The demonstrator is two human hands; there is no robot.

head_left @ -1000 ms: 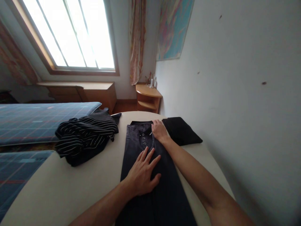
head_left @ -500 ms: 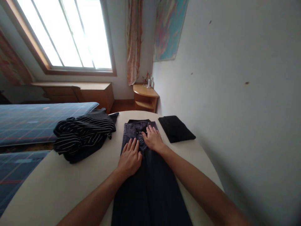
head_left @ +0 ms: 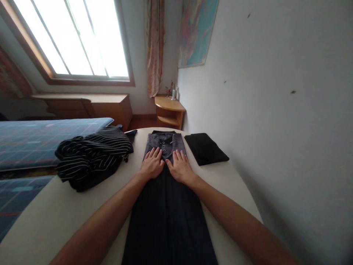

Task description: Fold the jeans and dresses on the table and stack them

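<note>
Dark trousers [head_left: 168, 217] lie lengthwise on the round cream table [head_left: 82, 221], with the greyish waistband and several metal eyelets at the far end. My left hand [head_left: 152, 163] rests flat on the left side of the upper part, fingers spread. On the right side my right hand [head_left: 180, 166] lies flat too, its thumb near the left hand. Neither hand grips the cloth. A folded black garment [head_left: 206, 148] is on the table to the right of the waistband.
A heap of black striped clothing [head_left: 95, 154] lies at the table's left edge, beside a blue plaid mattress [head_left: 49, 140]. Behind the table stands a small wooden corner shelf [head_left: 170, 105]. A white wall [head_left: 275, 147] runs along the right.
My left hand has moved slightly up the trousers. My right hand has slid down from the waistband, and the eyelets between the hands show more fully.
</note>
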